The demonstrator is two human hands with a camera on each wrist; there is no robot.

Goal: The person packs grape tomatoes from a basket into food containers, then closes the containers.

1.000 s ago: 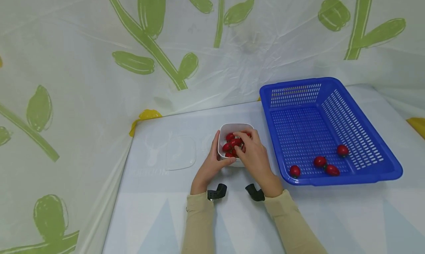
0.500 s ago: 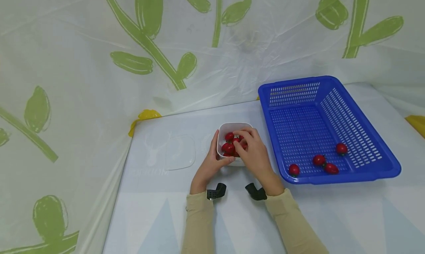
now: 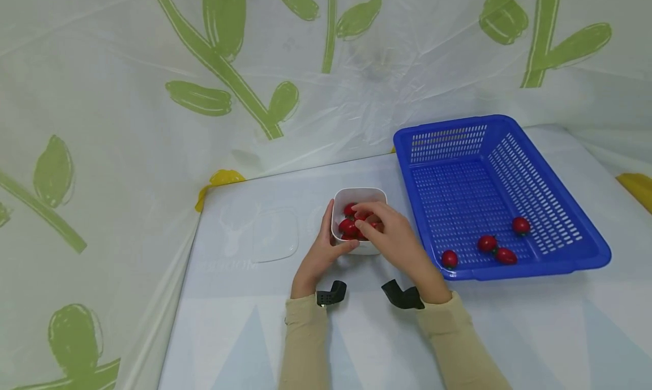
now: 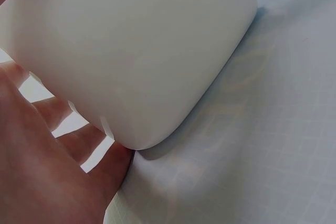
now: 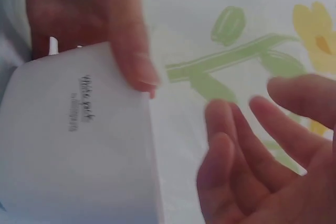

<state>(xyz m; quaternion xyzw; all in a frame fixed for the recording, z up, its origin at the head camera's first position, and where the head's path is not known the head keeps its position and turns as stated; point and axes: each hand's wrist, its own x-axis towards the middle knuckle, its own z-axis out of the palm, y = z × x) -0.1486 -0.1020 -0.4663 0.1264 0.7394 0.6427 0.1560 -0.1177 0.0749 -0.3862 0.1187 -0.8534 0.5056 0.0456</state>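
Note:
A white square container (image 3: 359,247) with several small red tomatoes (image 3: 348,227) inside stands on the table. My left hand (image 3: 319,257) holds it, with the thumb over the near rim and the fingers along its left side. In the left wrist view those fingers (image 4: 84,142) lie against the container's wall. Over the container's right part hovers my right hand (image 3: 396,237), hiding some tomatoes from the head camera. In the right wrist view the right hand's fingers (image 5: 247,150) are loosely bent and spread above the rim, holding nothing.
To the right is a blue perforated basket (image 3: 450,186) with several red tomatoes (image 3: 506,256) near its front. A clear flat lid (image 3: 276,235) lies on the table left of the container. Behind the table hangs a white sheet (image 3: 127,95) printed with leaves.
My right hand has drawn slightly back and to the right, and its fingers have come up from among the tomatoes. The tomatoes in the container have shifted. The left hand keeps its hold.

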